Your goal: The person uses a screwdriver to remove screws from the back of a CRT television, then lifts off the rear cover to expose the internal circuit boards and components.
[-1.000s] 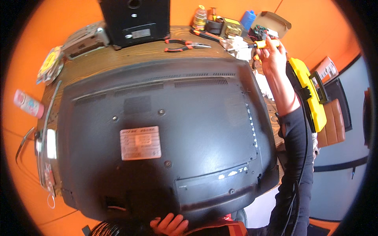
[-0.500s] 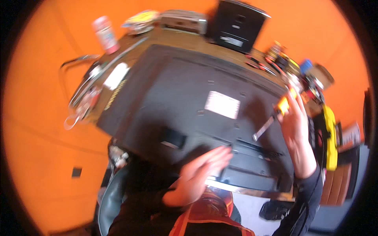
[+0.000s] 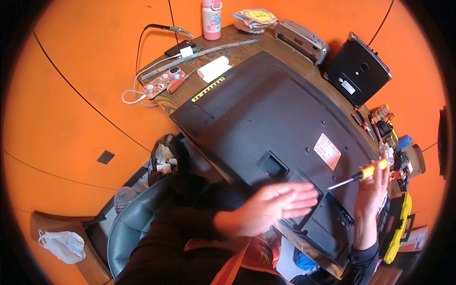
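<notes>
The right hand has its grip clamped on a screwdriver with a yellow handle, near the right edge of the black television back, which lies on the worktop. The left hand is flat, fingers apart, over its near edge.

Left hand hovers flat, fingers spread; right hand closed in a grip.
</notes>
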{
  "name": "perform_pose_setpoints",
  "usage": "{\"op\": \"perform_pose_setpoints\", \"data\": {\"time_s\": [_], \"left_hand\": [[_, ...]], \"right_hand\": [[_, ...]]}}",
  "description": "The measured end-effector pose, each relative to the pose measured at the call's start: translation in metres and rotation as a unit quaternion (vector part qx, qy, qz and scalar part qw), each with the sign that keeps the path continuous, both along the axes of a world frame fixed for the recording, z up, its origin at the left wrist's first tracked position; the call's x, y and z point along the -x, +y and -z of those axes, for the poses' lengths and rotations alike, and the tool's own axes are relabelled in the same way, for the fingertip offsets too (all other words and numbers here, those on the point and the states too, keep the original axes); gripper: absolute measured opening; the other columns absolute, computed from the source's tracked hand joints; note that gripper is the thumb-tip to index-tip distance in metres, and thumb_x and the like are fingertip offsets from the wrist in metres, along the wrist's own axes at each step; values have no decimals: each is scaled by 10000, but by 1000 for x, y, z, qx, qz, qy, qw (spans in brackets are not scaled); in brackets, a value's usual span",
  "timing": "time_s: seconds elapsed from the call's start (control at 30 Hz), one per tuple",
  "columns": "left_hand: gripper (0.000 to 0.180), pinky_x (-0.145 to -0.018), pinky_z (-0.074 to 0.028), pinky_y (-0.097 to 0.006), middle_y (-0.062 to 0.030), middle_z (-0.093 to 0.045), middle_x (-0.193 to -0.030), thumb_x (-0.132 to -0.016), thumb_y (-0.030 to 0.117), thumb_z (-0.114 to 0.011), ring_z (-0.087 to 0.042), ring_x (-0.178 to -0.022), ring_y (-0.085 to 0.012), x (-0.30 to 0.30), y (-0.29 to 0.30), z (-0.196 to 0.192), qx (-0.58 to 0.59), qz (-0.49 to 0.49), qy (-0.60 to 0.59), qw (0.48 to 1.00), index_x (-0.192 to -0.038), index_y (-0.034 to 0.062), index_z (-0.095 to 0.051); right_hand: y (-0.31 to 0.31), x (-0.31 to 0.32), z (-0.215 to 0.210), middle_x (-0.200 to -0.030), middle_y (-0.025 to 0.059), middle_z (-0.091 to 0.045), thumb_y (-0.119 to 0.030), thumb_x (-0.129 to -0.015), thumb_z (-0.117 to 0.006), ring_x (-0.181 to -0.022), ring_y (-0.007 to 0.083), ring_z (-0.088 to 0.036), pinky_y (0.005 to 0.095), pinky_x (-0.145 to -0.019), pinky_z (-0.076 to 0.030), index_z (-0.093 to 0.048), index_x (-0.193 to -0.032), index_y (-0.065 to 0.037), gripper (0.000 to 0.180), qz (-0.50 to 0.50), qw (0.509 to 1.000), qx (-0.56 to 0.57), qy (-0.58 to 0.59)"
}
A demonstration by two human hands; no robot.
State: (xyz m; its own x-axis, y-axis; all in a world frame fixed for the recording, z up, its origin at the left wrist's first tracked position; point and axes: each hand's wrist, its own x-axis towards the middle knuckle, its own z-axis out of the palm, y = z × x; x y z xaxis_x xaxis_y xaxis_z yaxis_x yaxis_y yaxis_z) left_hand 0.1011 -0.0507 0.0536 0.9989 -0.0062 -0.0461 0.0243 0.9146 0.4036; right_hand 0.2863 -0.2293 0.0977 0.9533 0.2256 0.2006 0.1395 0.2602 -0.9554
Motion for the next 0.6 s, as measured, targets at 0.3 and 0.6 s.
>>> {"op": "perform_pose_setpoints", "data": {"time_s": [0.3, 0.6], "left_hand": [[267, -710, -521, -292, -184, -639, -896, -939, 261, -467, -648, -781, -207, -42, 266, -20, -430, -402, 112, 800, -896, -1, -483], [424, -447, -408, -306, -70, -498, -481, -897, 332, -525, -534, -445, -162, -108, 404, 26, -798, -289, 196, 490, -620, 11, -545]], "right_hand": [[-101, -15, 28, -983, -31, -551, -253, -949, -457, -847, 72, -524, 182, -747, -397, -424, -1316, -113, 394, 57, 992, 5, 113], [-143, 0, 71, -1019, 56, -567, -234, -950, -439, -862, 136, -567, 216, -727, -477, -444, -1279, -60, 372, 193, 968, 18, 161]]}}
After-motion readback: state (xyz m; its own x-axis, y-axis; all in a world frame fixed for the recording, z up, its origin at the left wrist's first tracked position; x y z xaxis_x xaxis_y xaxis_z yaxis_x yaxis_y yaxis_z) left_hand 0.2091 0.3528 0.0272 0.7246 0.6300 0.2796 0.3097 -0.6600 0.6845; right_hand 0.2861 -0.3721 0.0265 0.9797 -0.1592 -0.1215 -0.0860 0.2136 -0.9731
